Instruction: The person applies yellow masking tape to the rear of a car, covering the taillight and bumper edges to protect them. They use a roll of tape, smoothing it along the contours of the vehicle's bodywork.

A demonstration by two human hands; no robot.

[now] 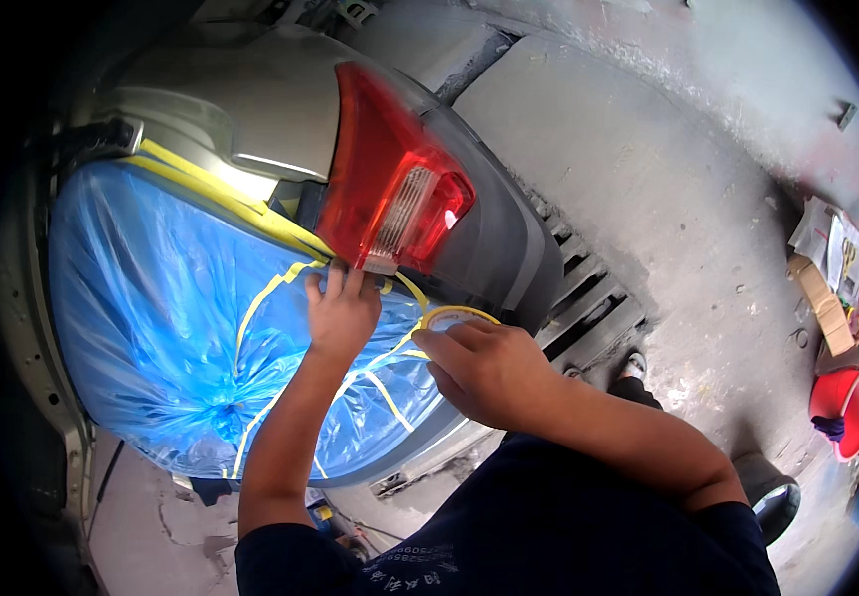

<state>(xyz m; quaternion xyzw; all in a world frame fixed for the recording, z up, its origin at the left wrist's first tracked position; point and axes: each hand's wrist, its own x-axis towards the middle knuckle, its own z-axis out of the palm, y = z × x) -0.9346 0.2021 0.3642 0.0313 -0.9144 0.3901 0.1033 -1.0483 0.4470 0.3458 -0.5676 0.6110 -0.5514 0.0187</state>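
Fingertips of my left hand (346, 311) press at the seam under the lower edge of a red car tail light (399, 186), over a blue plastic sheet (168, 253). The fingers are slightly apart and appear to hold nothing. In my right hand (500, 372) is a roll of yellow masking tape (466, 316), gripped by its near side. A yellow tape strip (413, 289) curves from the lamp's lower edge towards the roll. The sheet is gathered into a knot and carries several thin tape strips. Wider yellow tape (228, 195) lines its upper edge beside the body panel.
Dark grey bumper trim (507, 223) curves beyond the lamp, above a slotted floor drain (586, 298). A cardboard box (820, 302), a red bucket (845, 413) and a dark cylindrical container (772, 499) stand to the right. At left is the bare metal frame of the car (64, 417).
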